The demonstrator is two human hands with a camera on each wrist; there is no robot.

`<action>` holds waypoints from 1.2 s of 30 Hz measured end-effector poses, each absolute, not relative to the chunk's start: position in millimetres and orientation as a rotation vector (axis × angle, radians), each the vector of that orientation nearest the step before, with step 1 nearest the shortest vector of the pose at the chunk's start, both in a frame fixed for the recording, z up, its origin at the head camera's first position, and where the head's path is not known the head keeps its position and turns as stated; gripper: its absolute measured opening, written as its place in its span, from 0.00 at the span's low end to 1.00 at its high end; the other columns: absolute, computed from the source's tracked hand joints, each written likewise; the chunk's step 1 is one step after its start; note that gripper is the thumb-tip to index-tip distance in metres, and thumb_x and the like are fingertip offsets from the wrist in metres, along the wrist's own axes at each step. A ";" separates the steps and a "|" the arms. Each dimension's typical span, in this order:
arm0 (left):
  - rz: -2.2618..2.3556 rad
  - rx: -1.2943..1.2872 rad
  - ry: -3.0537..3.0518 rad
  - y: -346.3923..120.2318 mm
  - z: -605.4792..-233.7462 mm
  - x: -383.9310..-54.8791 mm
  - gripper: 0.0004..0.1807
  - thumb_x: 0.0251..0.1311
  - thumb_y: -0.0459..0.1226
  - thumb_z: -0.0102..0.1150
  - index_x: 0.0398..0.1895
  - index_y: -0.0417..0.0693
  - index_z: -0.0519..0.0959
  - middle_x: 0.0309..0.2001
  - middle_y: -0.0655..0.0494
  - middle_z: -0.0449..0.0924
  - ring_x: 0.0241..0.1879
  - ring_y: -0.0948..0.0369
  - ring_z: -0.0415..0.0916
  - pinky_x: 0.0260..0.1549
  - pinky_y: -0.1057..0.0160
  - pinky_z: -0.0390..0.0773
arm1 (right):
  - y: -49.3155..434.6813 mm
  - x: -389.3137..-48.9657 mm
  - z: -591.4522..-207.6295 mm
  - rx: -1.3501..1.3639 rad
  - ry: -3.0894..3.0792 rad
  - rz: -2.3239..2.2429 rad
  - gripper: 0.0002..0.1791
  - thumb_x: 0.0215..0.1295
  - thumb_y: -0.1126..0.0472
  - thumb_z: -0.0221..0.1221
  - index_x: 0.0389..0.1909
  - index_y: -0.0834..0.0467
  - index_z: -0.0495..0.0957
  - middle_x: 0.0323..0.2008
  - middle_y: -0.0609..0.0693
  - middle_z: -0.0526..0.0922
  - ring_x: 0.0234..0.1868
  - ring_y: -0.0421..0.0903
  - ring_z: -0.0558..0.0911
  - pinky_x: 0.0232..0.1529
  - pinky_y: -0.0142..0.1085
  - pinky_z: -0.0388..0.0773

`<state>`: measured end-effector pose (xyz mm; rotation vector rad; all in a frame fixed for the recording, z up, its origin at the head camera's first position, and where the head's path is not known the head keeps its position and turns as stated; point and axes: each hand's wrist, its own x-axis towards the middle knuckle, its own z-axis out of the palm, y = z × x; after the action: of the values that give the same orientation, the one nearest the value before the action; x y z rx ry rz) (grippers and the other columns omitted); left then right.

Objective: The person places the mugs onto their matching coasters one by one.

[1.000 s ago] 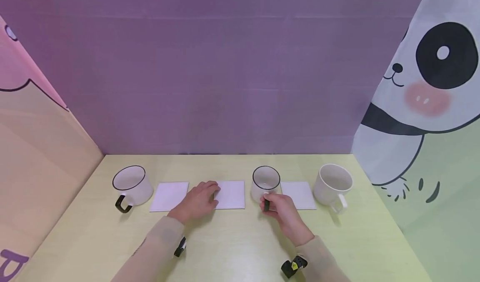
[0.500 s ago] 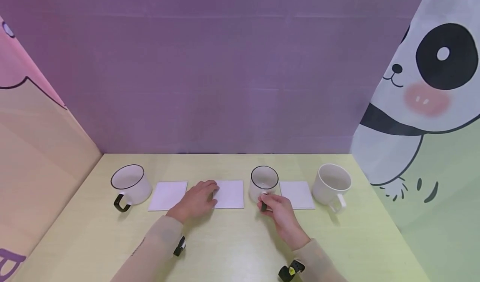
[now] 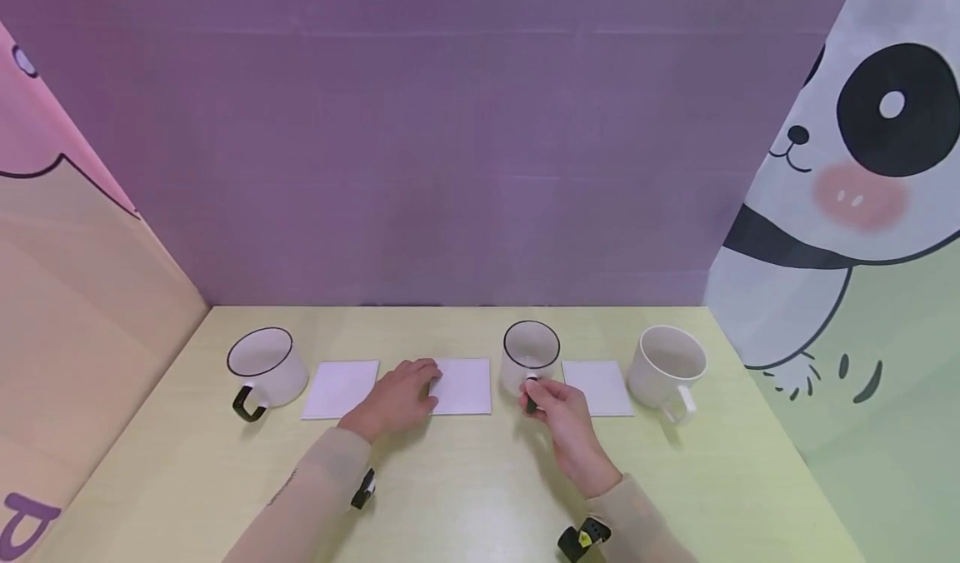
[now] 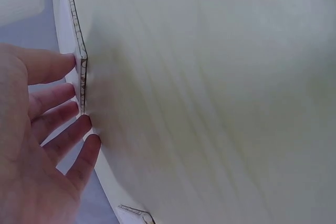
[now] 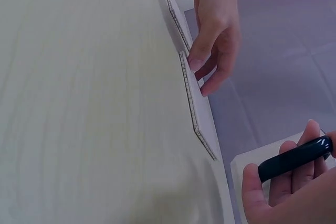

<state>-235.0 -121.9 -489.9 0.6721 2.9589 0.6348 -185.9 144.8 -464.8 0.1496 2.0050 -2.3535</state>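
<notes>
My right hand [image 3: 566, 434] pinches the black handle [image 5: 294, 158] of a white mug [image 3: 516, 371] with a dark rim. This mug is upright, between the middle and right white square boards, close over the table. My left hand [image 3: 393, 398] reaches across to the middle square board [image 3: 467, 388], thumb and fingertips at its left edge. In the left wrist view the fingers [image 4: 50, 116] are spread and loosely extended along the board's edge. The right wrist view shows the board's thin corrugated side [image 5: 189, 95].
A large white mug [image 3: 277, 378] with a black handle stands far left, an all-white mug [image 3: 660, 371] far right. Flat white squares lie left [image 3: 339, 390] and right [image 3: 600, 388] of the middle one. A purple backdrop [image 3: 450, 171] rises behind the table [image 3: 450, 488].
The mug in my right hand has risen slightly, its rim now higher than the neighbouring mugs' rims. The left hand stays at the middle board.
</notes>
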 end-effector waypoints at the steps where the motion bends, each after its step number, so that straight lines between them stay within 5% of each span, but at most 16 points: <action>1: 0.647 0.670 2.961 -122.0 -490.1 -235.0 0.23 0.65 0.36 0.63 0.62 0.39 0.77 0.67 0.44 0.72 0.66 0.44 0.68 0.64 0.42 0.69 | 144.7 -185.5 -463.8 0.141 2.009 -2.354 0.11 0.71 0.67 0.60 0.43 0.75 0.80 0.32 0.54 0.85 0.33 0.40 0.82 0.42 0.35 0.81; 36: 0.816 0.641 2.892 -126.3 -491.0 -237.4 0.21 0.63 0.32 0.64 0.60 0.38 0.78 0.68 0.44 0.71 0.67 0.43 0.67 0.68 0.46 0.67 | 134.8 -186.1 -447.7 0.087 1.997 -2.383 0.08 0.71 0.69 0.59 0.41 0.73 0.81 0.30 0.52 0.84 0.31 0.41 0.82 0.43 0.39 0.82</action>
<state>-237.4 -126.3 -491.0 0.6415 2.8918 0.8162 -186.1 134.8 -447.7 0.0874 1.9972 -2.3826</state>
